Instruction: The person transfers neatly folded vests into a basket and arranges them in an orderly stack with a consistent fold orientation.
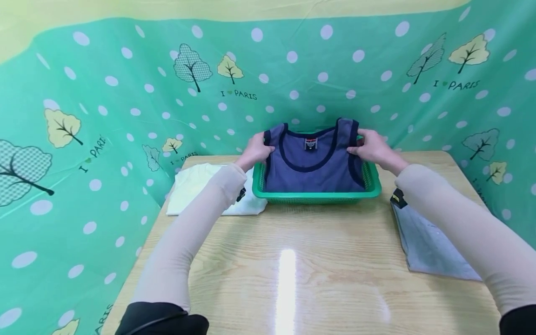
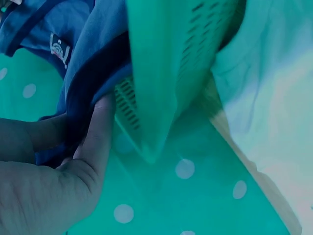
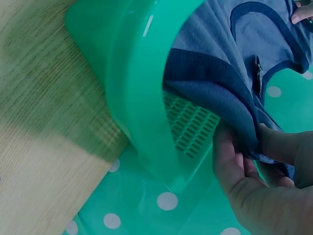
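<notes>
A blue-grey tank top (image 1: 310,174) with dark navy trim lies partly inside a green plastic basket (image 1: 314,197), its shoulder straps raised toward the back rim. My left hand (image 1: 256,150) pinches the left strap at the armhole edge; the left wrist view shows thumb and fingers (image 2: 100,125) on either side of the trim. On the other side, my right hand (image 1: 372,148) grips the right strap, and the right wrist view has the cloth bunched between thumb and fingers (image 3: 227,156). A label (image 1: 311,144) shows inside the neckline. The lower part of the top is hidden behind the basket's front wall.
White folded cloth (image 1: 201,181) lies left of the basket, partly behind my left sleeve. Folded light blue-grey cloth (image 1: 431,246) sits at the right under my right forearm. The wooden table (image 1: 234,274) backs onto a green dotted curtain (image 1: 289,83).
</notes>
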The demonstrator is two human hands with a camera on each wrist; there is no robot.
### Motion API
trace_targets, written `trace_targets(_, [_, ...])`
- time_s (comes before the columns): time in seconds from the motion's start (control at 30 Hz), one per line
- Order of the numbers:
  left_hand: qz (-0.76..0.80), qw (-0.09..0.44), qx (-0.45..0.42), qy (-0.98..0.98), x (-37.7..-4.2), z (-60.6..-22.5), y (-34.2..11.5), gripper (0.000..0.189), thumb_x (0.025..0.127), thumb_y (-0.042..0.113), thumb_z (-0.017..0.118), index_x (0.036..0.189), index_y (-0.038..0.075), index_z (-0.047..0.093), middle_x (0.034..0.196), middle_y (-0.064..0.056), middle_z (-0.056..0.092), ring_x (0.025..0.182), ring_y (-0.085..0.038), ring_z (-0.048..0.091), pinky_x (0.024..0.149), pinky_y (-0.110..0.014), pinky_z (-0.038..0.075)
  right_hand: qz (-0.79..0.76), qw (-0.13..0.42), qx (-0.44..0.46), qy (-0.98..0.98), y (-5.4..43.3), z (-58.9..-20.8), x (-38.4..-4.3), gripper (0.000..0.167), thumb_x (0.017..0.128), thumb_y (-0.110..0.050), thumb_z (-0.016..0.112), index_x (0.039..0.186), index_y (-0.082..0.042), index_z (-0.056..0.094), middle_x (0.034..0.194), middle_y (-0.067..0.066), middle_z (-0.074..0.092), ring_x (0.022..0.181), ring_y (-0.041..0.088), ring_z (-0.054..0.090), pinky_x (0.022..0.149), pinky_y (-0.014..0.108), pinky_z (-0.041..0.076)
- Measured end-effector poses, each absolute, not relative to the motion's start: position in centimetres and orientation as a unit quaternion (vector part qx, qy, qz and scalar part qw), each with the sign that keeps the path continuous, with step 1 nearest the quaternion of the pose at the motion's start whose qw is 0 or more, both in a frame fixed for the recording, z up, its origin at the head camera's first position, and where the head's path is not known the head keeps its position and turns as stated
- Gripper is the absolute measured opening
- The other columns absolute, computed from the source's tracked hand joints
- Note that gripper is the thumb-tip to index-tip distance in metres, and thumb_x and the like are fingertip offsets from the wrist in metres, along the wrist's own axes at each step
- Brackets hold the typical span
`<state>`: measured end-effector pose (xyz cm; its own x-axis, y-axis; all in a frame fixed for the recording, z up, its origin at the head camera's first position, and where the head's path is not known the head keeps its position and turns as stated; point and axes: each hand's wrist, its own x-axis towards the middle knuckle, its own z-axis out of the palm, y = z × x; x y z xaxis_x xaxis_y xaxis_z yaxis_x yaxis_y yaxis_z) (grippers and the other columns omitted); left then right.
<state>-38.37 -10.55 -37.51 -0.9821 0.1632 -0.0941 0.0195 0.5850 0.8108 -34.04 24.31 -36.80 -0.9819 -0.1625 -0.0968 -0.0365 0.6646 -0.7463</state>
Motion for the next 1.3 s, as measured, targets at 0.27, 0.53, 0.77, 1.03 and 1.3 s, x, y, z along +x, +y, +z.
trace_targets(0.27, [0.443, 0.117, 0.047, 0.887, -39.4, -38.0, -10.3, 0.054, 0.106, 0.005, 0.06, 0.157, 0.005, 0.042, 0.153, -0.026, 0.046, 0.112, -0.038, 0.065, 0.066, -0.042, 0.063, -0.403, 0.101, -0.063, 0.907, 24.0, -37.7, -35.2, 0.038, 0.106, -0.01, 0.064, 0.14, 0.003, 0.051, 0.119, 0.027, 0.056, 0.107, 0.043, 0.061, 0.072, 0.041, 0.06])
trace_targets(0.53, [0.44, 0.146, 0.043, 0.885, -40.1, -37.9, -10.2, 0.06, 0.106, 0.002, 0.057, 0.162, 0.005, 0.036, 0.156, -0.027, 0.041, 0.124, -0.041, 0.059, 0.068, -0.042, 0.064, -0.402, 0.123, -0.058, 0.905, 23.7, -38.0, -35.9, 0.042, 0.106, -0.007, 0.062, 0.142, 0.006, 0.045, 0.113, 0.025, 0.051, 0.102, 0.04, 0.059, 0.07, 0.043, 0.062])
trace_targets(0.77, [0.401, 0.157, 0.055, 0.901, -40.6, -38.1, -9.5, 0.055, 0.107, 0.001, 0.051, 0.16, 0.005, 0.039, 0.155, -0.024, 0.044, 0.117, -0.039, 0.062, 0.07, -0.045, 0.064, -0.387, 0.144, -0.046, 0.91, 23.2, -38.3, -36.4, 0.045, 0.107, -0.005, 0.058, 0.146, 0.008, 0.04, 0.116, 0.027, 0.05, 0.106, 0.043, 0.059, 0.074, 0.044, 0.063])
trace_targets(1.03, [0.387, 0.159, 0.055, 0.906, -40.7, -38.1, -9.2, 0.06, 0.104, -0.002, 0.046, 0.162, 0.005, 0.035, 0.158, -0.023, 0.041, 0.122, -0.039, 0.059, 0.072, -0.047, 0.064, -0.365, 0.142, -0.043, 0.919, 22.9, -38.3, -36.7, 0.059, 0.107, -0.004, 0.056, 0.158, 0.008, 0.03, 0.129, 0.037, 0.052, 0.114, 0.05, 0.06, 0.07, 0.045, 0.063])
trace_targets(1.3, [0.361, 0.166, 0.044, 0.917, -41.0, -37.9, -8.9, 0.062, 0.105, 0.001, 0.043, 0.165, 0.003, 0.028, 0.165, -0.021, 0.033, 0.123, -0.038, 0.059, 0.071, -0.043, 0.064, -0.351, 0.152, -0.033, 0.923, 22.8, -38.4, -37.1, 0.069, 0.105, -0.003, 0.054, 0.163, 0.009, 0.019, 0.14, 0.039, 0.047, 0.116, 0.051, 0.059, 0.067, 0.043, 0.063])
